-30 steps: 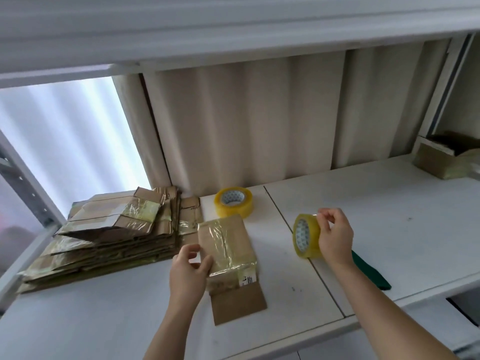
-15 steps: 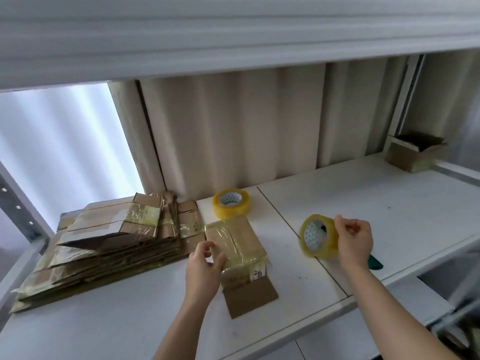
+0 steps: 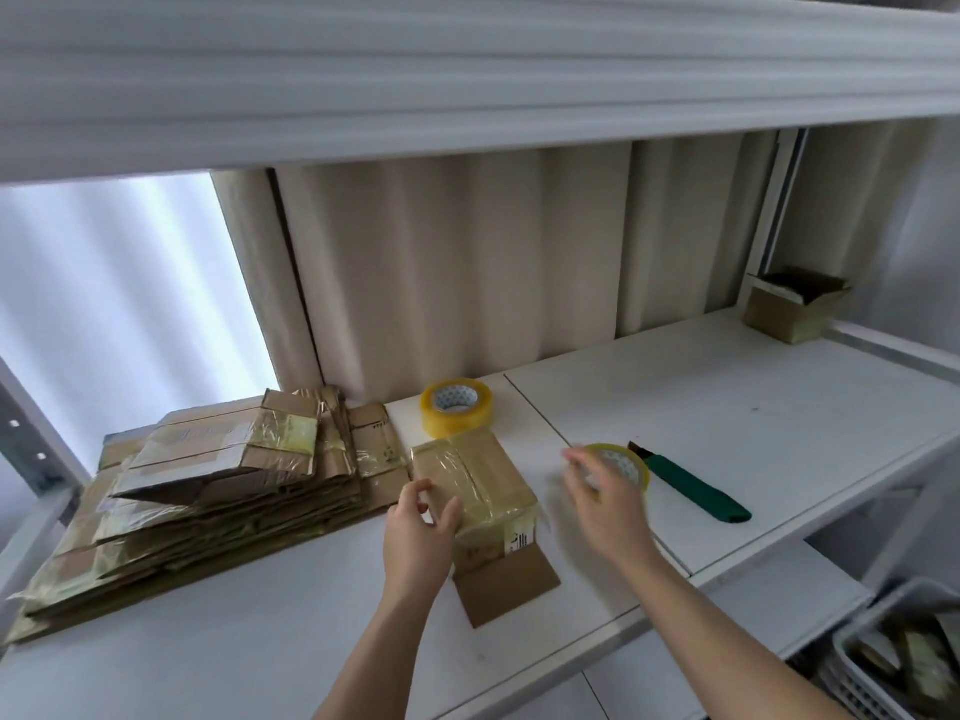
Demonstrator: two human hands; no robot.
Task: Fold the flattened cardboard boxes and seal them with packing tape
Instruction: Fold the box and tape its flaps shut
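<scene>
White shelf point(image 3: 753, 407) fills my view, a second shelf board overhead, pleated beige curtain point(image 3: 467, 262) behind it, bright window at far left.

Stack of flattened cardboard boxes point(image 3: 208, 491) lies on the left part of the shelf, many with yellowed tape patches, top one partly lifted at its near edge.

Folded cardboard box point(image 3: 478, 485) sits at shelf centre, just right of the stack, its top covered in clear tape, one plain flap lying flat toward me with a small printed label above it.

Left hand point(image 3: 418, 532) grips the box's left near corner, thumb on top, fingers point(image 3: 415, 493) curled round the side edge.

Right hand point(image 3: 608, 506) is blurred, hovering just right of the box with its fingers spread and straight, holding nothing. Whether the fingertips touch the roll behind them I cannot tell.

Small open cardboard box point(image 3: 789, 309) stands at the far right corner of the shelf, well apart from the rest.

Green-handled cutter point(image 3: 691, 488) lies flat on the shelf, right of my right hand, blade end pointing away.

Back tape roll point(image 3: 456, 407) lies flat just behind the folded box, yellowish, white core showing.

Near tape roll point(image 3: 623, 465) rests on the shelf between the right hand and the cutter, partly hidden by the fingers.

Grey basket point(image 3: 904, 662) with taped items shows at bottom right, below the shelf.
</scene>
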